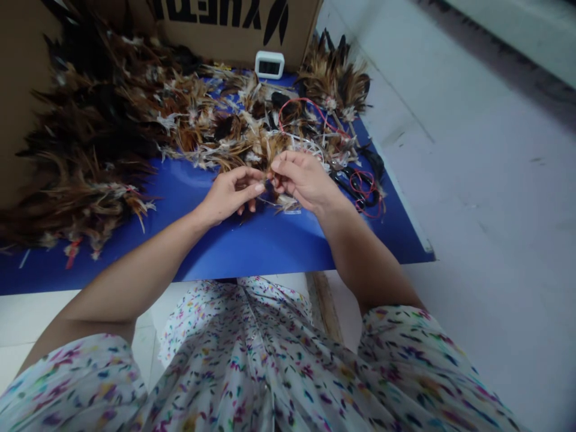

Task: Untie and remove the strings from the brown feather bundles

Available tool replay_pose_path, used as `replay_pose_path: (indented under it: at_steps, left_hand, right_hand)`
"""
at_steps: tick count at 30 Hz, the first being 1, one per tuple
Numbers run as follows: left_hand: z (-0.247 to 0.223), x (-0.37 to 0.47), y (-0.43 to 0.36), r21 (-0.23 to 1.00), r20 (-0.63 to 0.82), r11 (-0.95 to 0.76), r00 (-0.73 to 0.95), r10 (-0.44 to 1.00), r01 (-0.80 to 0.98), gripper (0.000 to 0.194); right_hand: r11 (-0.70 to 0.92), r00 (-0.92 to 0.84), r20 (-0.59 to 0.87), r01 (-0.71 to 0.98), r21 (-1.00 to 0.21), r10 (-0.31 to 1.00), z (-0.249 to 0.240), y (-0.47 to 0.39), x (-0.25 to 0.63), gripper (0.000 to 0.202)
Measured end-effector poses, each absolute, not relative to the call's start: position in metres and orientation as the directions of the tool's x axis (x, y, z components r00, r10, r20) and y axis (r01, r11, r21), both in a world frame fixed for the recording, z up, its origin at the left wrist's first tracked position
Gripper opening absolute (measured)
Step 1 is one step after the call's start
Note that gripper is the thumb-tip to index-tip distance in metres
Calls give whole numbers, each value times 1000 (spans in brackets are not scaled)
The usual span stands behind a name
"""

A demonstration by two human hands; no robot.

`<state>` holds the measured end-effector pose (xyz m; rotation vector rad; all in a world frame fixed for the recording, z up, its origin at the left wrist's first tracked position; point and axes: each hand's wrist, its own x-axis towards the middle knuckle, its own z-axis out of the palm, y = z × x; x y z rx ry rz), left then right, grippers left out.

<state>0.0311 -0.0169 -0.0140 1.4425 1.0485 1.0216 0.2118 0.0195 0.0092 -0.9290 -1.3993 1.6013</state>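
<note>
A loose white garment [265, 366] with a scatter of small coloured marks is nearest, worn by the person whose bare forearms reach forward from its short sleeves. Beyond it spreads a blue worktop [216, 252], its near edge crossing the scene, with a pale surface [477, 180] to its right. A large heap of brown and black feathers [126, 114] covers the left and far parts of the worktop, some tied in bunches with pale or red bindings. At the far side stands a brown cardboard box [225, 45] printed with upside-down dark lettering, and to the right of it a fan-shaped feather bundle [335, 78]. The left hand [231, 195] and right hand [306, 177] meet near the middle of the worktop, just on the near side of the heap. The right grip is closed, thumb against fingers, on a small brown feather tuft [278, 179] between the hands; the left grip is nearly closed beside it, thumb close to forefinger, though whether it has hold of anything cannot be told. A small white device [270, 64] with a dark screen stands before the box. Thin red cord [310, 108] loops over the feathers behind the right hand, and more pink-red cord [368, 191] lies coiled at the right beside black handles [353, 183], partly hidden.
</note>
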Motion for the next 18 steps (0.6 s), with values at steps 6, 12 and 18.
replay_pose_path:
  at_steps: [6,12,18]
  left_hand:
    - [-12,31,-17,992,91,-108,235,968,59,48]
    - [-11,29,-16,999,35,-39,198,980,17,48]
    - [-10,29,-15,998,-29,39,183,983,-49,42]
  right_hand:
    - [-108,-418,-39,-144,-984,908,8,16,208,25]
    - [-97,-345,-32,-171,-981,938,6,19,209,23]
    - [-98,-298,-33,-206,-974,954,3,23,212,28]
